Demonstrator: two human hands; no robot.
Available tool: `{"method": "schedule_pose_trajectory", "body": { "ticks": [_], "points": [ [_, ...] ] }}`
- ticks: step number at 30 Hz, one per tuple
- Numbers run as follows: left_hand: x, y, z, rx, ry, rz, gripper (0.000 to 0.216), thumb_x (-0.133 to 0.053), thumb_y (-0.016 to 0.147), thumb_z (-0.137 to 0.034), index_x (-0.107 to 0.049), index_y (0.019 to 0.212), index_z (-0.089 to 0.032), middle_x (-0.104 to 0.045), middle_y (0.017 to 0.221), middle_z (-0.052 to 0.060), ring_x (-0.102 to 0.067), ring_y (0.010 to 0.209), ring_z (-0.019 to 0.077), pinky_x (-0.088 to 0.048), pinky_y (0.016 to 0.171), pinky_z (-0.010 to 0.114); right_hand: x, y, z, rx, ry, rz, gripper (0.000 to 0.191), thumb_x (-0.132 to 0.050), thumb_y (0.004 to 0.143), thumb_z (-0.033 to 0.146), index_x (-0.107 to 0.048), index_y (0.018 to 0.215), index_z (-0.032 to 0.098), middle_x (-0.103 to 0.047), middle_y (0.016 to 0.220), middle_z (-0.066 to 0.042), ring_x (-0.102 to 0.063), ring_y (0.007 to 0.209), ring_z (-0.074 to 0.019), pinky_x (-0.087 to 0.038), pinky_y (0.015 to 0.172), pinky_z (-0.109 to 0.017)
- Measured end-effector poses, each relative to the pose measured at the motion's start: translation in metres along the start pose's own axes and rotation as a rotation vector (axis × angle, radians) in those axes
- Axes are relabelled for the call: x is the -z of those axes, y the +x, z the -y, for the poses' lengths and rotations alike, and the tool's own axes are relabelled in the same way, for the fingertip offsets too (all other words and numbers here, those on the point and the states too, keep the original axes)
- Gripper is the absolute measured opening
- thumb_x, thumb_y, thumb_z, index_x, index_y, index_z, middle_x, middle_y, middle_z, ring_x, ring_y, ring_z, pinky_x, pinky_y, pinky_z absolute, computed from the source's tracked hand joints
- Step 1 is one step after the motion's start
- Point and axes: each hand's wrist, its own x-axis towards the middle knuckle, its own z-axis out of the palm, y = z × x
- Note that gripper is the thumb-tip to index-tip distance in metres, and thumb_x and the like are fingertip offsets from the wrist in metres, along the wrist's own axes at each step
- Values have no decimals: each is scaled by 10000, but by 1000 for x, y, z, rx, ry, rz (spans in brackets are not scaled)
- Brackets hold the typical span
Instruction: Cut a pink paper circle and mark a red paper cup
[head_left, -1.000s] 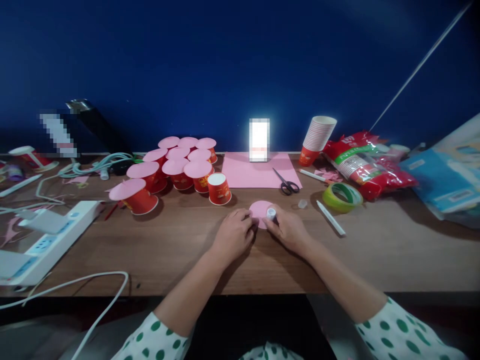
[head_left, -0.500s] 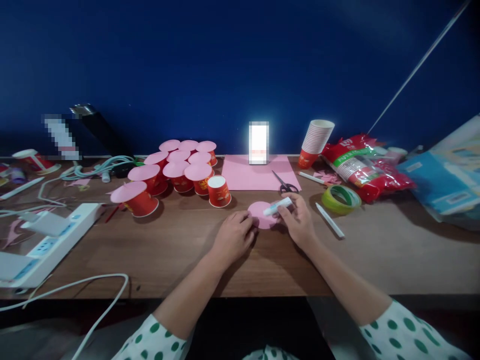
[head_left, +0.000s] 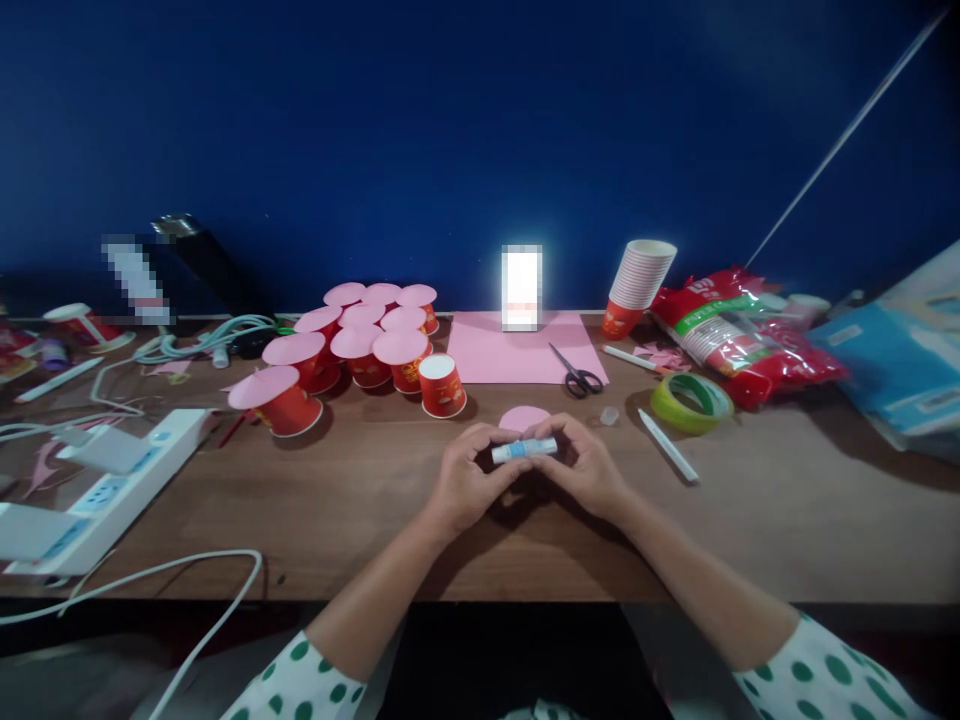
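Between both hands, near the front middle of the table, I hold a white and blue glue stick level, side to side. My left hand grips its left end with thumb and fingers. The right end is pinched in my right hand. Just behind them a pink paper circle lies on the table, its near part hidden by the hands. A small clear cap lies right of the circle. An upside-down red paper cup stands to the left, nothing on top.
Several red cups topped with pink circles stand at the left. Behind are a pink sheet, scissors and a bright phone. Rightward lie green tape, a white pen, stacked cups and a red bag. A power strip sits left.
The glue stick has moved off the pink circle toward me and turned level. My left hand has left the circle's edge and taken hold of the stick. The small cap has come into view.
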Motion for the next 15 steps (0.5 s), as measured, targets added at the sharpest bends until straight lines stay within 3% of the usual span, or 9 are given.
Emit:
{"method": "schedule_pose_trajectory", "body": {
  "ticks": [5,15],
  "points": [
    [1,1,0,-40,56,-96,215,-679,692,-331,-653,839,-176,-622,779,36,-576,715,139,-454,634,248,4,1,-1,15,-120,-41,211,-604,776,263,-550,971,201,-606,962,-52,-584,888,-170,-484,800,-311],
    [1,-2,4,-21,53,-63,165,-652,716,-282,-657,837,-170,-617,774,30,-569,692,124,-440,602,225,7,-2,-7,-93,-56,-45,175,-626,755,284,-600,894,182,-665,802,-22,-629,714,-157,-511,664,-289]
  ]
}}
